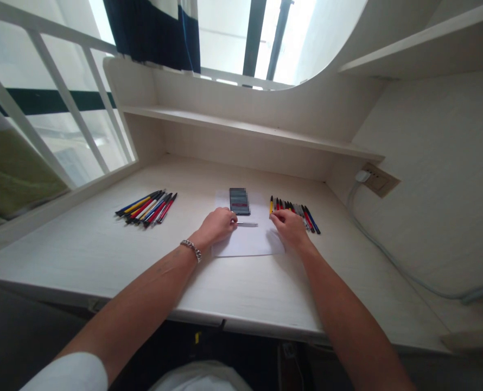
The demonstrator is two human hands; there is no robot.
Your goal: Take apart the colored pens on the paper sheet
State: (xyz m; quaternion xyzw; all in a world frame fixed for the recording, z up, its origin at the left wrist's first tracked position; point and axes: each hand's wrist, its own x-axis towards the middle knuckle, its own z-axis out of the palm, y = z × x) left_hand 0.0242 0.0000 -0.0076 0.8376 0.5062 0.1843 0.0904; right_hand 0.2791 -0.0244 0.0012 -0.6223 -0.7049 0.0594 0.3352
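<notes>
My left hand (217, 225) is closed around a thin silvery pen (247, 224) that lies across a white sheet of paper (247, 241) on the desk. My right hand (289, 227) rests with curled fingers at the near end of a row of several coloured pens (296, 210) to the right of the sheet; whether it grips one I cannot make out. A dark phone (239, 200) lies on the sheet's far edge. A second bunch of several coloured pens (148, 207) lies to the left, away from both hands.
The pale wooden desk (103, 255) has a shelf (241, 127) along the back wall. A white railing (62, 103) stands at the left. On the right wall a socket (377, 178) holds a plug whose cable (388, 255) runs down the wall.
</notes>
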